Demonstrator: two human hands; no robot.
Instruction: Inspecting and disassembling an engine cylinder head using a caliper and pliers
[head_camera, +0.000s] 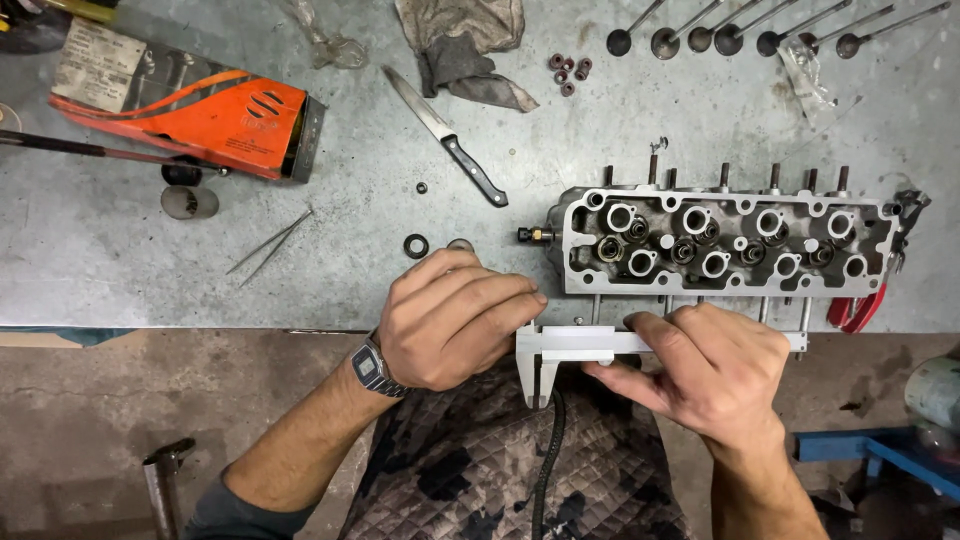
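Note:
My left hand (455, 320), with a wristwatch on its wrist, is curled by the jaw end of a white vernier caliper (575, 345) held at the bench's front edge. What the fingers pinch there is hidden. My right hand (715, 370) grips the caliper's beam and slider. Something thin and dark sits between the jaws (538, 378). Just beyond, a grey engine cylinder head (725, 240) lies on the metal bench (330, 285), with round bores and studs showing.
A row of engine valves (740, 35) lies at the back right, small seals (567, 70) and a rag (465, 40) near them. A knife (445, 135), an orange box (190, 105), a black ring (416, 245), thin rods (270, 243) and red-handled pliers (860, 310) also rest there.

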